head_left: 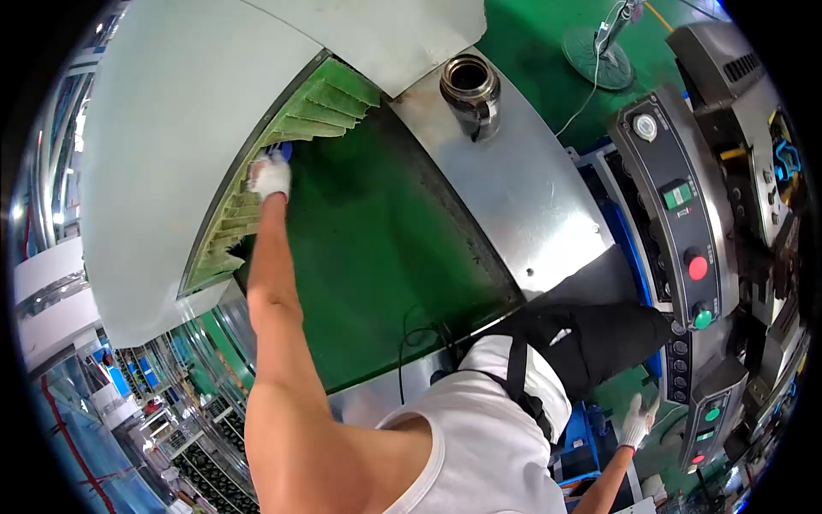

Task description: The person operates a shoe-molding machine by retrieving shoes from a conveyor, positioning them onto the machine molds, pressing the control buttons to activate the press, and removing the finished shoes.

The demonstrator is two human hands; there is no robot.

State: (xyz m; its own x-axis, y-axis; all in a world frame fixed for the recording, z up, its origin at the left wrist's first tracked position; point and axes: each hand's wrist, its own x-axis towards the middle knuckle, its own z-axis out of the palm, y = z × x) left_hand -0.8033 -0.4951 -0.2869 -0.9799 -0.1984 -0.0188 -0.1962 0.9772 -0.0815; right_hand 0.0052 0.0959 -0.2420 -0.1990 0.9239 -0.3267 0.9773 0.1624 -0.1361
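My left hand, in a white glove, reaches up to the green pleated flaps along the curved edge of a pale panel. Its fingers look bunched round something small; a bit of blue shows at the fingertips, too small to name. At the lower right my right hand, also white-gloved, is held away from the body with its fingers apart and nothing in it. It is near the blue frame and the lower control panel.
An open dark metal flask stands on a metal plate. A control panel with red and green buttons is at the right. A fan base with a cable stands on the green floor. A black cable hangs low.
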